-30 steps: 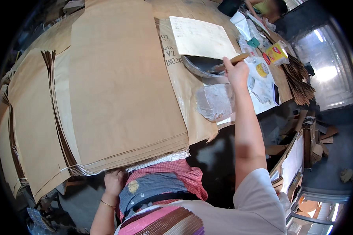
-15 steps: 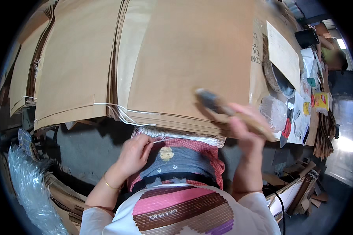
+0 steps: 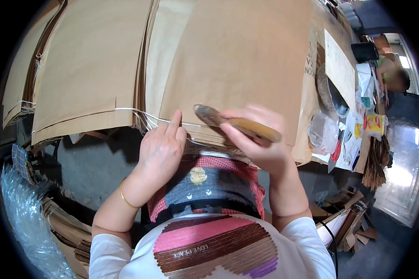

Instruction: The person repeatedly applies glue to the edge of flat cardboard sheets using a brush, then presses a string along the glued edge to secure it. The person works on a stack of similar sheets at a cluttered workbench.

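Head camera looks down on a wooden-handled brush with a dark, wet-looking bristle tip [image 3: 235, 123], held just over the near edge of a stack of large brown kraft-paper sheets [image 3: 237, 60]. The right hand [image 3: 260, 139] wraps its fingers around the smooth tan handle, gripping it low and nearly flat, so the bristles point toward the left hand and sit over the paper's edge. The left hand [image 3: 163, 146] rests just beside the bristles, index finger raised and extended, fingertips pressing down on the sheet edge where thin white strings [image 3: 139, 114] cross it; that pressure seems to keep the stiff, matte sheets from sliding. Its wrist carries a thin gold bangle [image 3: 124, 197]. Beyond the right hand, further along the bench, stand a round dark metal bowl [image 3: 333, 93], crumpled clear plastic bags [image 3: 323, 132] and a yellow packet [image 3: 375, 124]. Below the hands, flattened brown cardboard scraps [image 3: 347, 218] lie on the floor.
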Motion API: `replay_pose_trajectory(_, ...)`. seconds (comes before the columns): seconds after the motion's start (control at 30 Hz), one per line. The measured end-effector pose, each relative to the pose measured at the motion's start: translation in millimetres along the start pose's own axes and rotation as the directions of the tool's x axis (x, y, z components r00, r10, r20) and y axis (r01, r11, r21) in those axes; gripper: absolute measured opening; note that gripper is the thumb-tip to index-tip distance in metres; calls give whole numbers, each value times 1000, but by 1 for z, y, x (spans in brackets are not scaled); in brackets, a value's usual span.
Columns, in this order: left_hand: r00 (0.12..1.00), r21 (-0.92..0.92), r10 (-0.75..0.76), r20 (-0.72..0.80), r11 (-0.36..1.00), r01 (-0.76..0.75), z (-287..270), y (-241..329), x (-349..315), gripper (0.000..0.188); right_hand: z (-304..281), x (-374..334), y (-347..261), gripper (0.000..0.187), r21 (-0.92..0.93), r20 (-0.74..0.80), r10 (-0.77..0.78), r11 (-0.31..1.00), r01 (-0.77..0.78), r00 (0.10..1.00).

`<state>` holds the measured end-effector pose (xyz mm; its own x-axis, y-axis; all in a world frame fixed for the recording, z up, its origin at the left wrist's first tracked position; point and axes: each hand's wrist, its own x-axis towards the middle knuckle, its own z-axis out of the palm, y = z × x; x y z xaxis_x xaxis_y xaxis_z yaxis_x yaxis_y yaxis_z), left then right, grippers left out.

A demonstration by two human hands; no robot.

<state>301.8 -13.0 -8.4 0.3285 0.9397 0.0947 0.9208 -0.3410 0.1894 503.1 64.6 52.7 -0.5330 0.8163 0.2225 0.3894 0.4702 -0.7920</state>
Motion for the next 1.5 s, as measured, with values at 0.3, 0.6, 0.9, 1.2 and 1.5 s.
replay_pose_trajectory(0.3,1000,-14,-8,12,1000,8,9,-1,1,15,-42,-42,34,13,-31,-242,421,897,-441,874)
replay_pose_trajectory(0.6,996,-52,-61,61,997,64,1,10,9,8,-81,-69,62,23,-469,-362,377,717,-516,852)
replay_pose_trajectory(0.9,993,-19,105,-49,994,-106,-17,13,10,6,-180,-165,107,21,-441,-726,-69,810,-387,684)
replay_pose_trajectory(1.2,978,-949,145,150,300,101,-84,65,-12,8,-33,-159,41,23,173,-117,275,952,-254,954)
replay_pose_trajectory(1.5,973,-472,-181,-142,877,94,-93,10,2,3,-102,-160,47,15,259,-67,359,908,-331,931)
